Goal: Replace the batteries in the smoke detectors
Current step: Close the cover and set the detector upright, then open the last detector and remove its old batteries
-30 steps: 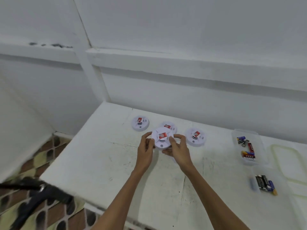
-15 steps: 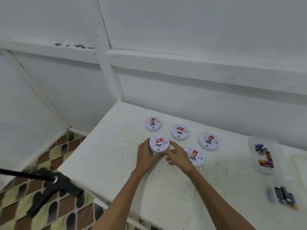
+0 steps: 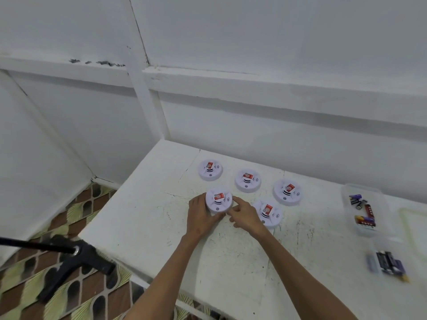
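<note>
Both hands hold one smoke detector [image 3: 218, 200] at the centre of the frame.
The left hand [image 3: 200, 219] curls its fingers round the detector's left rim, and the right hand [image 3: 245, 217] pinches the right rim between forefinger and thumb, its other fingers tucked. The smoke detector lies flat on the white table [image 3: 159, 218]. Four other detectors [image 3: 248, 180] lie apart, above and right of it. At the right edge a clear tub [image 3: 346, 197] holds batteries. More batteries [image 3: 388, 262], blurred, lie lower right.
</note>
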### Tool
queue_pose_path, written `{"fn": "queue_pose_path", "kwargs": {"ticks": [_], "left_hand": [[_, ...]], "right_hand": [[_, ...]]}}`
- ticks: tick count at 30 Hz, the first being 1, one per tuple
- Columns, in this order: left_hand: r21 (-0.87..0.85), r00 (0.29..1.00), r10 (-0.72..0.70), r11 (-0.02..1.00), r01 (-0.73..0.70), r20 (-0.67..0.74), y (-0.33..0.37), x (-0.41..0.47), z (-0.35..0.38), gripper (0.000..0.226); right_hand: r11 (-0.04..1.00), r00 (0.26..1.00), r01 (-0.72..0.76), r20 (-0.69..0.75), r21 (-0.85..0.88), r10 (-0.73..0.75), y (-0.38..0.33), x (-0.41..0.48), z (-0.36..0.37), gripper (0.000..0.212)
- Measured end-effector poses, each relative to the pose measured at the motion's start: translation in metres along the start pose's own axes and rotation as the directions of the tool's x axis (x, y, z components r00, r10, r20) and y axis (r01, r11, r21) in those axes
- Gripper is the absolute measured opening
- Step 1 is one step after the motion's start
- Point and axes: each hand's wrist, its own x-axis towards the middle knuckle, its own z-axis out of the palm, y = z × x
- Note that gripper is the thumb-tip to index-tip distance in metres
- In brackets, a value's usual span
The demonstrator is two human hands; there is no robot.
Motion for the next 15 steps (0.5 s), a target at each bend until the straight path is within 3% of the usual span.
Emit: {"fn": "queue_pose_path", "kwargs": {"ticks": [5, 9, 12, 15], "left_hand": [[0.098, 1.000, -0.015, 0.995, 0.013, 0.023, 0.001, 0.004, 0.001, 0.073], [0.256, 0.998, 0.061, 0.965, -0.061, 0.008, 0.011, 0.005, 0.008, 0.094], [0.211, 0.992, 0.122, 0.970, -0.123, 0.018, 0.036, 0.002, 0.011, 0.099], [0.180, 0.971, 0.206, 0.957, -0.226, 0.122, 0.057, 0.000, 0.020, 0.093]], "right_hand": [[0.993, 0.998, 0.041, -0.042, -0.110, -0.046, 0.003, 0.001, -0.001, 0.047], [0.971, 0.979, 0.130, -0.127, -0.199, -0.157, 0.006, -0.005, -0.015, 0.032], [0.956, 0.953, 0.166, -0.211, -0.240, -0.219, 0.010, -0.012, -0.034, 0.022], [0.951, 0.924, 0.174, -0.293, -0.254, -0.247, 0.018, -0.021, -0.053, 0.017]]}}
